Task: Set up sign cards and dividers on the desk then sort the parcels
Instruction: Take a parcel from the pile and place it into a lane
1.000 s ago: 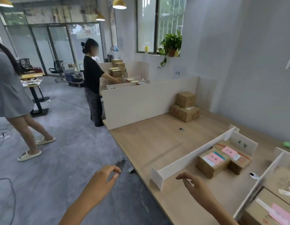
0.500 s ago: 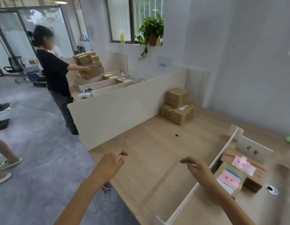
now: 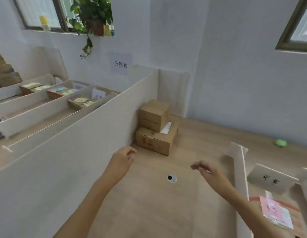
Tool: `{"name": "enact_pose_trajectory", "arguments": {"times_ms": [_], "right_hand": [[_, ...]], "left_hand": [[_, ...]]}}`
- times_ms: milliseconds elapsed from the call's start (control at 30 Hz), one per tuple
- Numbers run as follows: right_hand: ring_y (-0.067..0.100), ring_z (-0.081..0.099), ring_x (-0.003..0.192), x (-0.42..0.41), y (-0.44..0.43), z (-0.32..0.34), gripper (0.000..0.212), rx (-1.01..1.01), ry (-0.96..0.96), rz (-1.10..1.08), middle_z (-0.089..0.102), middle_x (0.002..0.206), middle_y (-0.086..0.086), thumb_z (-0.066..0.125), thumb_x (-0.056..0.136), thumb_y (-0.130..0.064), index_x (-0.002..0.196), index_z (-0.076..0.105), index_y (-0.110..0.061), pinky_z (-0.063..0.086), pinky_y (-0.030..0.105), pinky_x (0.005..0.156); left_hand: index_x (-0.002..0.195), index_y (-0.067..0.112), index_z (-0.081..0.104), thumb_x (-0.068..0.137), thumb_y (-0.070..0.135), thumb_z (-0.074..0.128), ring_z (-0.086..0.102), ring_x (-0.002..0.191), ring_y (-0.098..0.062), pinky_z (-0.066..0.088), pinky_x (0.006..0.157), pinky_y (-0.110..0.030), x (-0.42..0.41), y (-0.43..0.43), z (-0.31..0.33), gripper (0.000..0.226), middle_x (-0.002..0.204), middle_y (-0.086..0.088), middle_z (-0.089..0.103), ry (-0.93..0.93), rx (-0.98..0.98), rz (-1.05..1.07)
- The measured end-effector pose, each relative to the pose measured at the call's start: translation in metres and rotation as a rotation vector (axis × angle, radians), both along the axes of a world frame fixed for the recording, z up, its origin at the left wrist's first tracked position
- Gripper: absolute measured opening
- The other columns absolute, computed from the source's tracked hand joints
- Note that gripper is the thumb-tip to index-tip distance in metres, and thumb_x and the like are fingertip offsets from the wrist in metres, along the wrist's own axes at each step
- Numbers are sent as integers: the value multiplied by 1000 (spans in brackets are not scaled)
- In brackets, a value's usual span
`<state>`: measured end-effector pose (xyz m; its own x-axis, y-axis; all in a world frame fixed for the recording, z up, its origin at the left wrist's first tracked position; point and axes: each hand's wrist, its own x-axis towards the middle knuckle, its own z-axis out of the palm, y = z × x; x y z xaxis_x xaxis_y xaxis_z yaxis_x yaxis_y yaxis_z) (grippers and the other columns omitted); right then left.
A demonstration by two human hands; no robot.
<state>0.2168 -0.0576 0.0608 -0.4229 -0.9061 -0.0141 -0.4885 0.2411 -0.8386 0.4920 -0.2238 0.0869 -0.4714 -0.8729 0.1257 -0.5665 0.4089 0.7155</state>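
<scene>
While both hands hover over the wooden desk, neither holds anything. The left hand has its fingers loosely curled, with the thumb and forefinger tips close together; motion blur hides whether they touch. It hangs just beside the tall white partition and near the 2 stacked parcels in the corner. The right hand also has its fingers bent and relaxed, pointing toward the left hand, with a small gap between thumb and fingers. It is apart from the desk surface and close to the low white divider.

The small box sits on top of the larger box, both against the partition. A round cable hole lies in the desk between the 2 hands. Beyond the divider, a sign card stands upright with handwritten characters, and a parcel with a pink label lies in front of it. A small green object rests near the wall. A paper notice hangs on the wall above the partition.
</scene>
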Motion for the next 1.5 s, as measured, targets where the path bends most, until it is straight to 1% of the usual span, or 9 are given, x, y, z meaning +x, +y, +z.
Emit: {"name": "enact_pose_trajectory", "arguments": {"times_ms": [167,433,533,667,833,967,1200,1400,1500], "right_hand": [[0,59,95,-31,-159,3,36,50,42,-68,66,102,-14,44,92,-1,99,62,-31,39,4,76],[17,45,124,-55,-351,-34,47,42,-270,-271,43,142,2,43,98,-30,142,36,-15,41,36,102],[24,41,130,-53,-387,-47,58,133,-454,-344,36,147,-1,38,96,-49,146,28,-22,43,42,99],[24,48,120,-48,-398,-52,41,144,-494,-389,47,135,-2,39,97,-39,136,42,-24,45,39,86],[25,54,103,-44,-353,-43,18,53,-634,-485,57,100,0,38,100,-29,106,53,-20,48,48,95],[21,55,96,-36,-291,-24,21,-76,-671,-490,58,97,1,38,100,-22,91,58,-20,52,45,88],[15,55,105,10,-152,32,26,-239,-579,-471,60,110,-2,41,98,-20,115,59,-25,56,39,84],[17,58,97,60,29,95,25,-338,-565,-394,61,94,2,39,98,-19,103,64,-14,56,39,83],[17,58,101,88,131,113,32,-379,-530,-318,61,105,3,37,98,-19,121,59,-16,57,38,83]], "left_hand": [[120,12,56,91,3,48,56,112,-16,37,94,-19,-80,-167,-34,32,118,-1,58,157,75,12],[150,13,2,93,9,46,0,146,-17,3,116,-27,-178,-300,-97,71,158,-6,0,204,172,93],[150,14,1,88,-3,45,6,145,-17,6,115,-24,-191,-309,-111,78,158,-5,5,300,202,123],[149,13,10,79,-11,41,25,139,-24,21,118,-40,-196,-305,-122,80,152,-6,19,394,238,147],[128,17,42,80,-14,39,50,104,-13,44,99,-30,-180,-261,-102,58,117,7,42,516,273,92],[101,27,52,88,-2,45,59,100,-18,49,93,-43,-156,-220,-87,34,107,3,57,591,253,66],[93,21,57,93,22,54,53,69,-13,45,63,-25,-116,-102,-18,4,92,-9,59,789,500,47],[134,40,27,41,69,71,54,109,-6,45,88,-29,-49,46,35,107,129,5,46,587,599,-171],[142,33,24,46,67,78,61,104,-12,52,86,-35,-10,142,45,116,124,9,58,661,735,-292]]}}
